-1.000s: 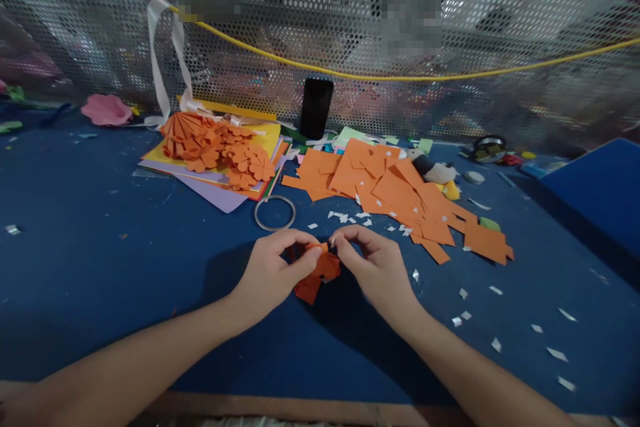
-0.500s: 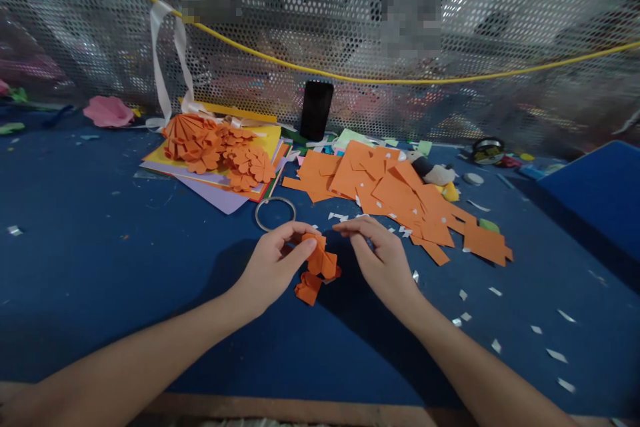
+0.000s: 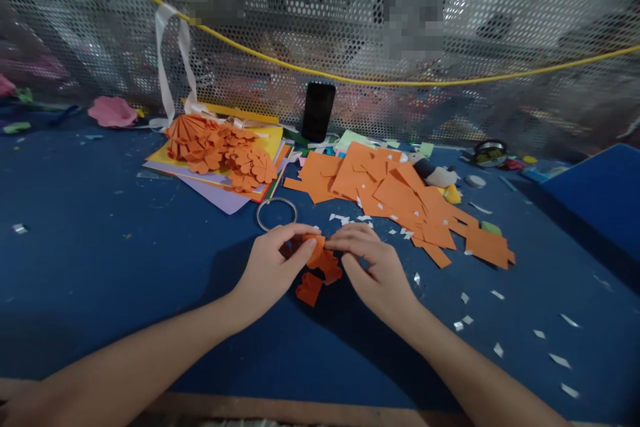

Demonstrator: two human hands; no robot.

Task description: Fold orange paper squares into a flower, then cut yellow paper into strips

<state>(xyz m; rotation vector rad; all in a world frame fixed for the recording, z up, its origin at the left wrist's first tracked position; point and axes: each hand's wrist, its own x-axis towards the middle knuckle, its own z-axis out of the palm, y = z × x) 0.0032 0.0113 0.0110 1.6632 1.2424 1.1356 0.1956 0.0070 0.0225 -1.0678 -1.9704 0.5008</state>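
A small folded orange paper piece is pinched between the thumb and fingers of my left hand, above the blue tabletop. From the other side, the fingertips of my right hand reach the edge of this piece. Its fingers are stretched out and the thumb stands apart from them. Just below lie more folded orange paper pieces, one with a rounded, heart-like edge. My fingers partly cover the held piece.
Orange paper flowers rest on stacked coloured sheets at back left. A metal ring lies beyond my left hand. Loose orange paper squares spread behind my right hand. A phone leans on the mesh; white scraps dot the right side.
My right hand has moved left, bringing its fingertips to the paper piece in my left hand. That piece has tilted a little. The view has shifted slightly.
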